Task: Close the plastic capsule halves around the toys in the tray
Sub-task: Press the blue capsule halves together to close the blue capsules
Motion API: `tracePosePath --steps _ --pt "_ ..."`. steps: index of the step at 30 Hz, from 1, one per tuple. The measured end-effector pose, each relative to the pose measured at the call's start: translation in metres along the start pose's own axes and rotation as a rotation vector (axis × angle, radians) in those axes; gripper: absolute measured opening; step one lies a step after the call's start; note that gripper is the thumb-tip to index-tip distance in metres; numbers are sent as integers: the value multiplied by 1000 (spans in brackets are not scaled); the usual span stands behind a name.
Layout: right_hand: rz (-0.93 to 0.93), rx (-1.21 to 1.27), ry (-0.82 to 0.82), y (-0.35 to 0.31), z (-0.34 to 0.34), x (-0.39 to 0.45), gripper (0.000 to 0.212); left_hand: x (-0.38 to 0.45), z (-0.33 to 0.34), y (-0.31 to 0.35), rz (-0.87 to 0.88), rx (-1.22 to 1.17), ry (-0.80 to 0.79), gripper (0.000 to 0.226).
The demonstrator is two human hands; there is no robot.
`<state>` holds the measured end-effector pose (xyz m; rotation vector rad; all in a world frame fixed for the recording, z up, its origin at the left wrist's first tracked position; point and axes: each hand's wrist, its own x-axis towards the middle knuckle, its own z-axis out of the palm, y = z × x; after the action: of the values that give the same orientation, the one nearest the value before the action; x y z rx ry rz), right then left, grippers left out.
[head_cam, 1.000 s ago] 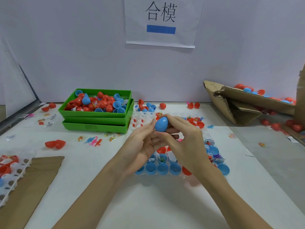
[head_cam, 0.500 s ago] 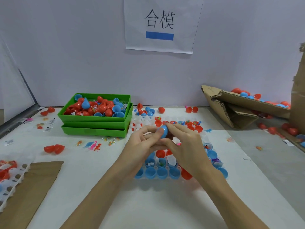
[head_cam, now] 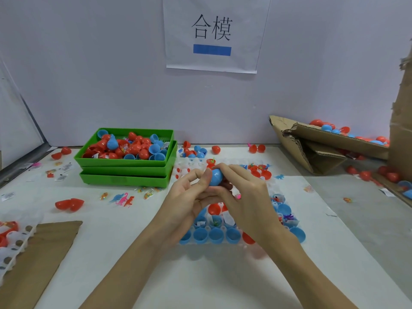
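Observation:
Both hands meet over the white capsule tray (head_cam: 237, 244) at the table's middle. A blue capsule (head_cam: 215, 177) sits between them. My left hand (head_cam: 187, 197) pinches its left side with thumb and fingers. My right hand (head_cam: 243, 197) grips it from the right, fingers curled over the top. Its lower half is hidden by my fingers. The tray's near rows hold open blue halves (head_cam: 200, 235) and red halves (head_cam: 214, 208), some with small toys (head_cam: 287, 217) inside.
Stacked green bins (head_cam: 124, 168) of red and blue halves stand at the back left. Torn cardboard boxes (head_cam: 316, 148) with capsules lie at the right. Loose toys (head_cam: 122, 198) and red shells (head_cam: 69, 205) dot the table. Another white tray (head_cam: 13, 244) and cardboard sheet (head_cam: 44, 253) lie at near left.
The hands with the blue capsule have sunk lower toward the tray, and my fingers now cover more of the capsule.

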<state>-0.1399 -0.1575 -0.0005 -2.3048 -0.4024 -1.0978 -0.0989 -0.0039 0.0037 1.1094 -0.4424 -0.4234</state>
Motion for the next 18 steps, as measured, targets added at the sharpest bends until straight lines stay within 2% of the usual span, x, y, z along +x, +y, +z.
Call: tracePosePath --steps 5,7,10,13,15,18 --pt "-2 -20 -28 1 -4 2 38 -1 5 -4 16 -56 71 45" --pt "17 -4 -27 2 -4 2 43 -1 7 -4 25 -3 97 43" --pt "66 6 -62 1 -4 2 45 -1 6 -2 108 315 189 44" --pt "175 56 -83 0 -3 4 45 -5 5 -2 295 652 303 43" --pt "339 265 -50 -2 -6 10 37 -6 4 -1 421 751 366 36" --pt "776 857 71 9 -17 34 29 -6 -2 3 513 729 416 29"
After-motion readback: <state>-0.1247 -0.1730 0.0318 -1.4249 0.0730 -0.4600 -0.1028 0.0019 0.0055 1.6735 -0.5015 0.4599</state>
